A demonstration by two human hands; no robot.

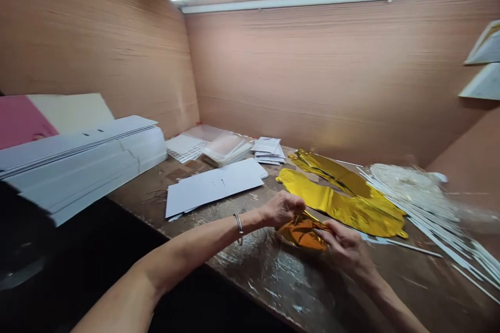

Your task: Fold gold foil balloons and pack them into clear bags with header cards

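The left hand [281, 209] and right hand [346, 252] gripped narrowly on a crumpled gold foil sheet [302, 234] above the wooden bench [253, 286]; two flat gold foil sheets [344, 203] lay beside it; a heap of white sticks [429, 208] lay apart, unattached.

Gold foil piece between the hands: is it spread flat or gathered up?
Gathered, not flat: the left hand and right hand hold the creased gold foil piece bunched between them, unlike the gold foil shape lying spread beside it.
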